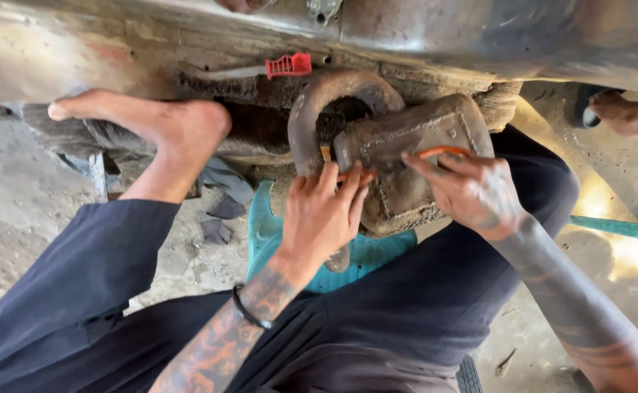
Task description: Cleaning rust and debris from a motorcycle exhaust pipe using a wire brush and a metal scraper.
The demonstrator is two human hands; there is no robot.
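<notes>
Here we see our left hand (320,218) with fingers (348,191) pinched on an orange wire (443,151) against the rusty metal block (406,153) above our lap, while our right hand (473,193) grips the wire's other end.

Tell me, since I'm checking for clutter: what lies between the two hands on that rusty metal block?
In the head view, a thin orange wire spans from the left hand to the right hand, over the bare rusty block; nothing else lies there.
</notes>
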